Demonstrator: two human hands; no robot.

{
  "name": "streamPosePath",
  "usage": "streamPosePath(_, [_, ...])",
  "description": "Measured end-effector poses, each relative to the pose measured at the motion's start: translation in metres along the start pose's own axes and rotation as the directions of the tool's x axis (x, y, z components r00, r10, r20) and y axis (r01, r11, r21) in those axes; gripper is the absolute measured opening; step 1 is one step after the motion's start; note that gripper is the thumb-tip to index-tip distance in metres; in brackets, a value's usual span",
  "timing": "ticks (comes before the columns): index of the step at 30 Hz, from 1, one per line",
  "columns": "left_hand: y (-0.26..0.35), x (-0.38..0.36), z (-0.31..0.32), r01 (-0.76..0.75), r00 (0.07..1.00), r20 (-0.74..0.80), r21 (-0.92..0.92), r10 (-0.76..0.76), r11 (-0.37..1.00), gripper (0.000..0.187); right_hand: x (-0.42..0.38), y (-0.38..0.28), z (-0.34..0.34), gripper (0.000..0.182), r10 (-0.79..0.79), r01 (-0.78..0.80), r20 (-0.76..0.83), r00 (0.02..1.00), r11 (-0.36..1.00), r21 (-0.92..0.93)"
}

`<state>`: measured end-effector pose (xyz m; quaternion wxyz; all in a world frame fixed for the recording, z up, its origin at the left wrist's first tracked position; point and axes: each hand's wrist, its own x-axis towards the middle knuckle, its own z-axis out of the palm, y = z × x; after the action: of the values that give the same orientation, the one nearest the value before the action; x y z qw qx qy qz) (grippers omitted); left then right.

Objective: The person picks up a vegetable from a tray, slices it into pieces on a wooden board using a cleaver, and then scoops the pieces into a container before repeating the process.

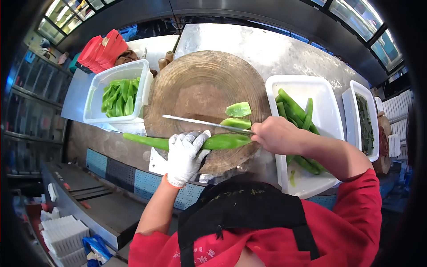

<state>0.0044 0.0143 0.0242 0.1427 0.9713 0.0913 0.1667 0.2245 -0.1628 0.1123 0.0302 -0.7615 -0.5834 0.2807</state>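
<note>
Steady the long green vegetable [227,141], probably a pepper, lengthwise across the near part of the chopping block [204,89], with its thin tip jutting past the block's left side. For this, gloved left hand [184,155] curled over the middle, fingers slightly parted, pressing from above; at the block's right side, bare right hand [275,134] wrapped around the handle of the knife [204,123]. Blade just beyond the vegetable, nearly in line with its length; from above, cannot tell about contact with the skin. Best to tuck the gloved fingertips well back from the edge, and to slide the overhanging tip onto the block for firmer support. Cut slowly, probably lengthwise, guarding against a roll on that smooth, rounded skin. Watch also the two cut pieces [238,109] on the block's right half, close beyond the blade; better to push both toward the block's left, beside the clear tub [144,84], for a free stroke.
</note>
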Motion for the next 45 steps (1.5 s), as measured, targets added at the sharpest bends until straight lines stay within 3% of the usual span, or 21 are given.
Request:
streamPosePath(1, [0.001, 0.002, 0.006, 0.003, 0.999, -0.047, 0.009, -0.002, 1.000, 0.056, -0.002, 0.000, -0.001, 0.025, -0.022, 0.022, -0.049, 0.999, 1.000, 0.012])
streamPosePath(4, [0.000, 0.014, 0.016, -0.017, 0.987, -0.161, 0.028, 0.021, 0.999, 0.059, -0.006, -0.006, -0.015, 0.025, 0.051, -0.051, -0.035, 0.998, 0.999, 0.009])
streamPosePath(7, [-0.001, 0.017, 0.024, -0.025, 0.958, -0.284, -0.188, -0.030, 0.982, 0.052, -0.013, -0.016, -0.032, 0.025, 0.084, -0.084, 0.001, 0.996, 0.996, 0.026])
streamPosePath(11, [0.006, 0.015, 0.024, 0.035, 0.937, -0.334, -0.211, -0.106, 0.977, 0.042, 0.000, -0.015, -0.023, 0.025, 0.074, -0.074, 0.057, 0.996, 0.997, -0.001])
streamPosePath(13, [0.008, 0.014, 0.026, 0.083, 0.935, -0.325, -0.185, -0.141, 0.979, 0.034, 0.017, -0.008, 0.001, 0.024, -0.038, 0.043, -0.042, 0.998, 0.993, 0.106])
streamPosePath(16, [0.012, 0.009, 0.019, 0.045, 0.944, -0.320, -0.122, -0.082, 0.991, 0.031, 0.025, -0.015, 0.018, 0.024, -0.137, 0.138, -0.128, 0.982, 0.990, -0.003])
streamPosePath(18, [0.009, 0.007, 0.010, 0.027, 0.959, -0.278, -0.133, -0.063, 0.991, 0.027, 0.023, -0.014, 0.016, 0.024, -0.117, 0.121, -0.150, 0.982, 0.992, 0.019])
streamPosePath(21, [0.002, -0.005, 0.016, 0.077, 0.957, -0.272, -0.105, -0.103, 0.992, 0.025, 0.020, -0.016, 0.005, 0.024, -0.115, 0.124, -0.141, 0.983, 0.991, 0.053])
streamPosePath(23, [0.007, -0.012, 0.019, 0.022, 0.951, -0.304, -0.107, -0.054, 0.994, 0.025, 0.009, -0.026, -0.009, 0.025, -0.025, 0.026, -0.011, 1.000, 0.998, 0.065])
streamPosePath(30, [0.007, -0.017, 0.028, 0.006, 0.931, -0.361, -0.146, -0.059, 0.989, 0.025, 0.004, -0.042, -0.012, 0.028, 0.025, -0.028, 0.089, 0.996, 0.999, 0.030])
streamPosePath(32, [0.008, -0.020, 0.028, 0.026, 0.935, -0.348, -0.132, -0.071, 0.991, 0.024, 0.018, -0.051, -0.006, 0.021, 0.040, -0.052, 0.169, 0.985, 0.997, 0.065])
streamPosePath(34, [0.005, -0.017, 0.024, 0.014, 0.940, -0.338, -0.112, -0.051, 0.994, 0.024, 0.025, -0.049, 0.008, 0.019, -0.017, 0.008, 0.071, 0.997, 0.993, 0.119])
streamPosePath(36, [-0.001, -0.020, 0.012, -0.028, 0.965, -0.260, -0.179, -0.020, 0.983, 0.028, 0.021, -0.049, 0.012, 0.019, 0.004, -0.011, 0.073, 0.997, 0.995, 0.097])
streamPosePath(38, [-0.007, -0.018, -0.018, 0.030, 0.987, -0.156, -0.108, -0.047, 0.994, 0.049, 0.016, -0.045, 0.005, 0.018, -0.001, -0.005, 0.065, 0.998, 0.996, 0.090])
streamPosePath(40, [-0.029, -0.024, -0.019, 0.003, 1.000, -0.023, -0.029, -0.004, 1.000, 0.051, 0.014, -0.034, -0.002, 0.018, -0.012, 0.006, 0.072, 0.997, 0.997, 0.072])
streamPosePath(42, [-0.033, -0.017, -0.014, -0.005, 1.000, -0.026, -0.018, 0.005, 1.000, 0.050, 0.017, -0.017, -0.006, 0.017, -0.092, 0.092, 0.039, 0.995, 0.996, 0.002])
streamPosePath(43, [-0.031, -0.007, -0.011, 0.017, 0.999, -0.044, -0.029, -0.018, 0.999, 0.051, 0.020, -0.011, -0.004, 0.019, -0.171, 0.173, -0.071, 0.983, 0.985, 0.019])
streamPosePath(45, [-0.025, 0.007, -0.001, 0.034, 0.991, -0.125, -0.019, -0.036, 0.999, 0.051, 0.024, -0.011, -0.010, 0.021, -0.101, 0.103, -0.079, 0.992, 0.994, 0.028])
